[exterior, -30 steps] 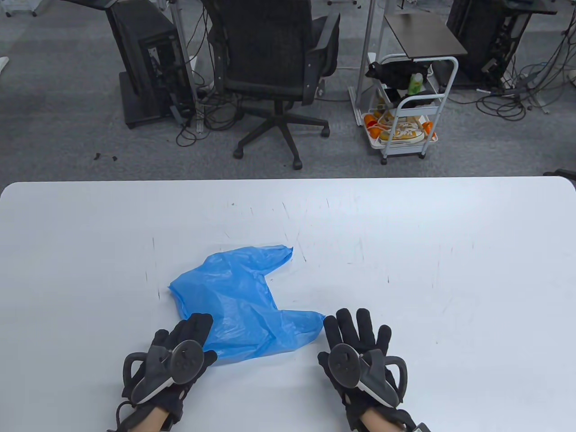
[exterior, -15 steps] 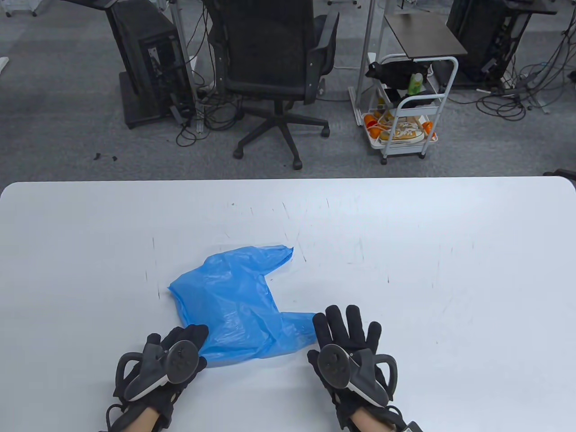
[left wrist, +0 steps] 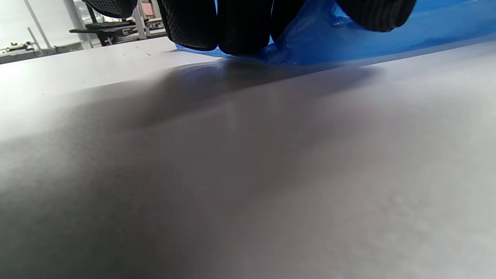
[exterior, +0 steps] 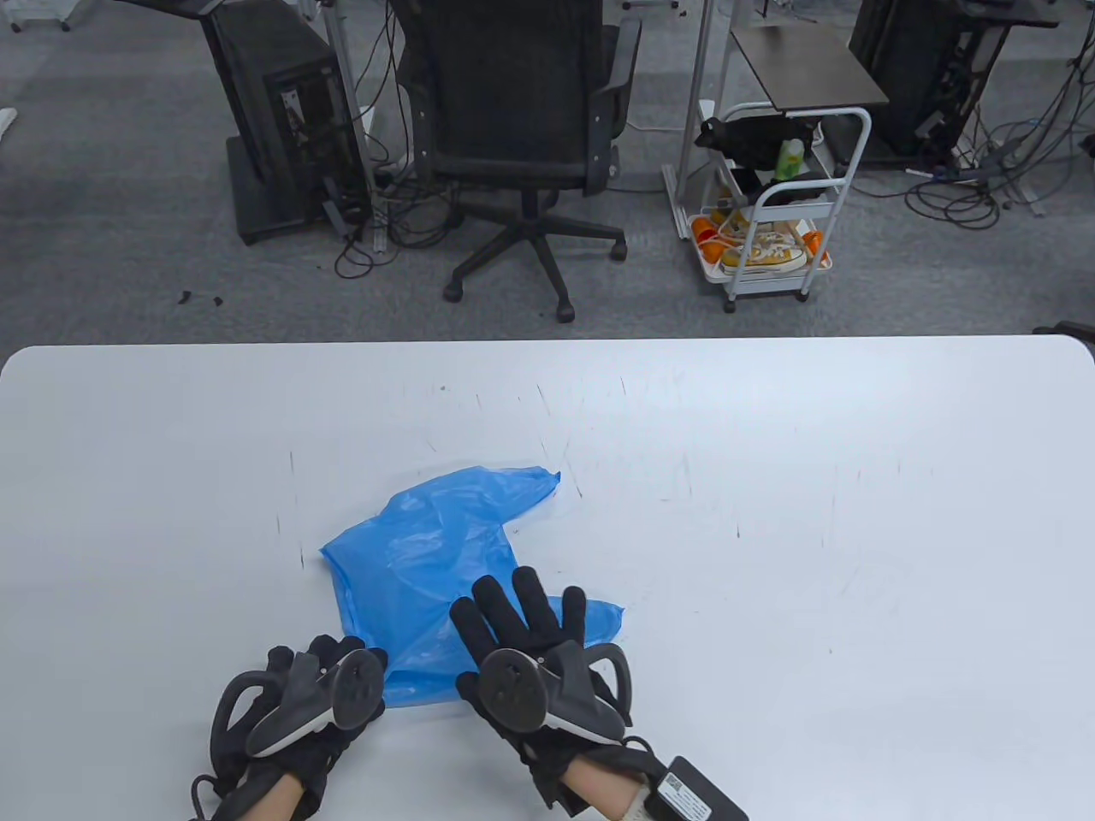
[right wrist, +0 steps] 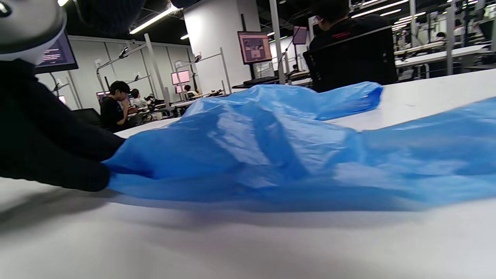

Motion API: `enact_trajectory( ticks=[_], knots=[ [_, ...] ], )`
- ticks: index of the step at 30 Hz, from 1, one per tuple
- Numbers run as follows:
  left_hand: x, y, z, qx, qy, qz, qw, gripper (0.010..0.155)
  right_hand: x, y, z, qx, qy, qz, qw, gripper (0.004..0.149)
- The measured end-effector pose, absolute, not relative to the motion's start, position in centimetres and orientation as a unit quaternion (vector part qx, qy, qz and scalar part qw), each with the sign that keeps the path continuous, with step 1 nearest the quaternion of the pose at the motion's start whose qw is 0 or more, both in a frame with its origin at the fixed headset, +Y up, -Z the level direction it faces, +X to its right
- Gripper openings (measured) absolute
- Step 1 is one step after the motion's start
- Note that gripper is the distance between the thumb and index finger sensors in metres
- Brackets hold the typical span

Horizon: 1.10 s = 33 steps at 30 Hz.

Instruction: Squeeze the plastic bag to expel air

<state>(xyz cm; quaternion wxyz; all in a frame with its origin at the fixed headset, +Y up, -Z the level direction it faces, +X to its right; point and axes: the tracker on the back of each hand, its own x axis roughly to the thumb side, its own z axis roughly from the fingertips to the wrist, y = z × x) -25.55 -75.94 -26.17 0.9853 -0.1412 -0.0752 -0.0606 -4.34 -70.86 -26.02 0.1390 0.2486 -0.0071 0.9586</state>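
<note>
A crumpled blue plastic bag (exterior: 428,547) lies on the white table (exterior: 770,513), near its front edge and left of centre. My left hand (exterior: 329,663) rests at the bag's near left corner, and in the left wrist view its fingertips (left wrist: 240,27) press the bag's edge (left wrist: 348,42) onto the table. My right hand (exterior: 522,620) lies flat on the bag's near right part with its fingers spread. The right wrist view shows the bag (right wrist: 271,147) still puffed up, with my left glove (right wrist: 46,151) at its corner.
Bare white table spreads to the right and beyond the bag. Past the far edge stand an office chair (exterior: 522,111), a white cart (exterior: 770,214) with shoes, and a computer stand (exterior: 282,120). A black box (exterior: 693,791) sits on my right wrist.
My right hand has moved left from the bare table onto the bag's near right part. My left hand has drawn back slightly and stays at the bag's near left corner.
</note>
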Motion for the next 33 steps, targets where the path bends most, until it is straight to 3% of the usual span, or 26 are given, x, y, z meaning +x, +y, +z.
enact_trajectory(
  ticks=[10, 20, 27, 30, 33],
  knots=[
    [-25.9, -75.9, -26.2, -0.148, -0.074, -0.054, 0.985, 0.058, -10.2, -74.4, -27.5, 0.263, 0.088, 0.953, 0.124, 0.067],
    [-26.1, -75.9, -26.3, -0.162, -0.066, -0.064, 0.982, 0.057, -10.3, -75.9, -28.0, 0.250, 0.103, 0.960, 0.072, 0.053],
    [-26.1, -75.7, -26.0, -0.183, -0.056, -0.066, 0.979, 0.060, -9.8, -76.7, -28.1, 0.241, 0.111, 0.963, 0.053, 0.052],
    [-25.6, -75.0, -25.6, -0.146, -0.078, -0.059, 0.984, 0.069, -9.7, -76.7, -28.1, 0.237, 0.114, 0.964, 0.045, 0.052],
    [-24.8, -74.4, -25.4, -0.122, -0.114, -0.022, 0.986, 0.065, -9.4, -76.8, -28.2, 0.233, 0.121, 0.964, 0.049, 0.052]
  ],
)
